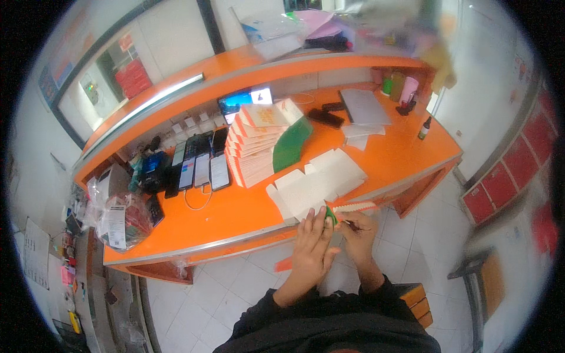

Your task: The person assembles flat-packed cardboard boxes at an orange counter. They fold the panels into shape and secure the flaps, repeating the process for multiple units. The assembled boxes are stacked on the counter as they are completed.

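Note:
My left hand point(312, 242) lies with its fingers straight and its thumb apart over a green, orange and white folded cardboard piece point(353, 207) at the desk's front edge. The fingers of my right hand point(358, 233) are bent and closed on that piece's right side. Much of it is hidden behind my hands. Just beyond them, an unfolded cardboard box point(321, 179) lies flat, its plain pale side up with flaps spread. Further back, a fanned stack of flattened cardboard boxes point(253, 152) shows white, orange and green panels.
Several phones point(202, 170) and a white cable lie left of the stack, near a plastic-wrapped parcel point(126, 222). A closed laptop point(362, 107), papers and a small dark bottle point(424, 128) are at the right. A raised orange shelf point(235, 72) runs along the back.

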`<state>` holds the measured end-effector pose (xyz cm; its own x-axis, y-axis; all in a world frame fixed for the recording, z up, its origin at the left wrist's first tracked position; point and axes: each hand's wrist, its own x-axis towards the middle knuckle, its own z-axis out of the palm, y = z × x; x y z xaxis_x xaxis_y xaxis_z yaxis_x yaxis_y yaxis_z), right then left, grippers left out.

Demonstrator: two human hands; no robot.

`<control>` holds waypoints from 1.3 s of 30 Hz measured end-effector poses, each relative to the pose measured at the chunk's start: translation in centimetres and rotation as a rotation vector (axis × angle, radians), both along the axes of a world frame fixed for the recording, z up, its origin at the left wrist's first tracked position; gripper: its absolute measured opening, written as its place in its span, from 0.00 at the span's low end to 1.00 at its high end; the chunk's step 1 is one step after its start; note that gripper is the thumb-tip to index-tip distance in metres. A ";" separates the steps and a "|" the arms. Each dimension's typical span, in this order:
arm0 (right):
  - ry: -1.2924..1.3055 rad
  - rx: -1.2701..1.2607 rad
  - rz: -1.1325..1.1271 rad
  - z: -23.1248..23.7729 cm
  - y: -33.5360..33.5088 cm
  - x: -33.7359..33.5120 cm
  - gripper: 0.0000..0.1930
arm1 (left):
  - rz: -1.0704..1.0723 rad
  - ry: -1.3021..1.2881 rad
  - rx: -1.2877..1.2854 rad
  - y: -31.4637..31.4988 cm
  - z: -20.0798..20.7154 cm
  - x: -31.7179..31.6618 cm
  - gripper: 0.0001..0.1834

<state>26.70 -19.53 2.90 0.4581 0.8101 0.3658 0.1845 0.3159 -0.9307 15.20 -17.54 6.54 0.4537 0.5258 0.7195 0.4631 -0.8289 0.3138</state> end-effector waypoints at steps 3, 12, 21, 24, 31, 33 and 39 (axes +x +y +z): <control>-0.190 -0.045 0.112 1.2 -1.7 0.7 0.12 | -0.143 -0.212 -0.159 -0.2 -1.1 0.4 0.15; -0.664 -0.006 0.215 3.8 -6.6 1.8 0.32 | -0.291 -0.907 -0.858 0.1 -2.7 0.5 0.18; -0.222 0.158 0.303 1.7 -4.6 2.2 0.42 | -0.012 -0.696 -0.584 -2.6 -3.1 1.7 0.19; -0.327 -0.136 0.214 1.3 -4.9 1.5 0.39 | 0.360 -0.279 -0.218 -4.8 -1.9 1.3 0.23; -0.483 0.003 0.438 2.4 -5.7 -0.2 0.27 | -0.143 -0.983 -0.725 -4.1 -2.1 -0.4 0.10; -0.337 0.040 0.410 2.3 -5.6 -0.5 0.22 | -0.105 -0.952 -0.614 -4.1 -3.3 -0.6 0.09; -0.206 0.214 0.175 1.4 -4.4 -2.1 0.07 | -0.009 -0.963 -0.527 -6.0 -2.9 0.2 0.08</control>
<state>24.60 -23.95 4.26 0.2177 0.7644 0.6068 0.2879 0.5438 -0.7883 15.40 -23.56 3.65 -0.1724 0.8710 0.4601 -0.1716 -0.4865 0.8567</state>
